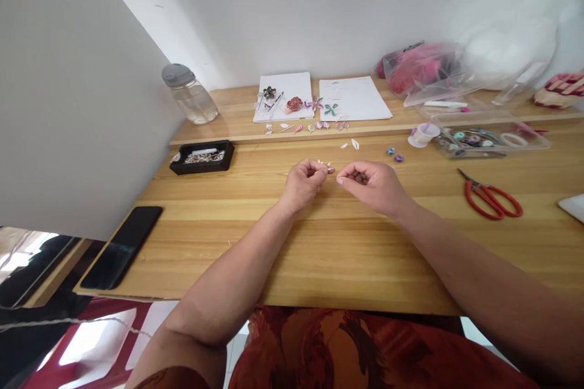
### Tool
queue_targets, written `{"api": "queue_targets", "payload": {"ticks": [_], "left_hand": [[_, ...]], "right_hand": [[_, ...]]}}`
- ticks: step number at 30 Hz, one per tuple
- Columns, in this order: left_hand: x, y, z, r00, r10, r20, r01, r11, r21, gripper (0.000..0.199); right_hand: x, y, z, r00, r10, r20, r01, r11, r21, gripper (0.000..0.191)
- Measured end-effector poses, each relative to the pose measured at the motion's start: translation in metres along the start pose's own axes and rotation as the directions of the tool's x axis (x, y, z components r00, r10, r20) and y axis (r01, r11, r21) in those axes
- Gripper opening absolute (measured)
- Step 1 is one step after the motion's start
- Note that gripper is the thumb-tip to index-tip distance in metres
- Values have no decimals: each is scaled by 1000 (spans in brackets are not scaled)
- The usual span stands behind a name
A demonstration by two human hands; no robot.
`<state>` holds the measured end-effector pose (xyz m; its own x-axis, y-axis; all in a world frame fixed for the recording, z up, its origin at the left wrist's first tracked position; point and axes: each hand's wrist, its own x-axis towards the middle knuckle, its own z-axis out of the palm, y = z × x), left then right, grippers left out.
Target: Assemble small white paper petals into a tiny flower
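Note:
Above the middle of the wooden table, my left hand pinches a small flower piece with white tips and a reddish part. Just right of it, my right hand is closed, thumb and forefinger together beside the flower piece; anything between them is too small to make out. Two white petals lie beyond my hands. A blue bead and a purple bead are beyond my right hand. Small petals and finished flowers lie along the raised shelf.
Red-handled scissors and a clear box of supplies are at right, near a spool. A black tray, a bottle and a phone stand or lie at left. White paper lies at the back.

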<state>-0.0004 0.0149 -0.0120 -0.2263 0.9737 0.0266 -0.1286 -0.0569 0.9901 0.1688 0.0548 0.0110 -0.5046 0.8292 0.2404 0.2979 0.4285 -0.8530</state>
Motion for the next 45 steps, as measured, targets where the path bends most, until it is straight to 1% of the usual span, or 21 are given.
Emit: {"api": "queue_targets", "payload": {"ticks": [3,6,9,13,15,18,20,22,25,28,32,37,41,43,45], "left_hand": [[0,-3,-1,998,50,37,-52,996,73,15],[-3,-1,0,993,56,104,-67,992,110,12],[-7,4,1,984,36,174,-55,992,110,15],[-10,10,2,972,-14,236,-2,998,67,24],[-9,10,2,975,-32,221,28,999,21,27],[-7,9,2,990,-40,138,46,998,-43,30],[-5,8,2,996,-38,75,44,997,-71,30],[-3,6,2,999,-35,27,37,996,-81,30],[0,2,1,999,-31,-7,31,998,-45,26],[2,-3,-2,1000,-12,8,11,1000,12,21],[1,-5,-2,997,46,68,-52,995,82,19],[-5,2,0,986,4,168,-26,992,126,20],[-8,7,1,972,-6,236,-15,996,86,23],[-8,8,1,974,-17,228,7,999,43,26],[-7,8,1,982,-31,185,31,1000,3,28]], "right_hand": [[-1,-3,-2,999,-48,-18,48,999,-12,16],[1,-2,-7,996,-66,-58,64,997,-47,17],[6,3,-10,995,-48,-84,46,998,-34,19],[12,15,-9,997,15,-75,-11,998,56,23],[14,21,-5,995,73,-68,-65,991,119,25],[12,23,0,982,191,-10,-184,960,213,30],[10,22,3,976,215,32,-217,953,213,29],[7,18,5,984,171,48,-177,970,164,24],[2,10,5,998,59,30,-61,994,89,19],[0,3,4,1000,-5,-18,6,999,47,17],[1,1,0,997,-36,-67,38,999,17,18],[6,7,-6,990,-52,-130,52,999,-3,18],[10,14,-7,992,-19,-126,25,999,48,20],[12,18,-5,994,32,-107,-21,995,95,22],[13,22,-3,990,111,-87,-98,985,142,26]]}}
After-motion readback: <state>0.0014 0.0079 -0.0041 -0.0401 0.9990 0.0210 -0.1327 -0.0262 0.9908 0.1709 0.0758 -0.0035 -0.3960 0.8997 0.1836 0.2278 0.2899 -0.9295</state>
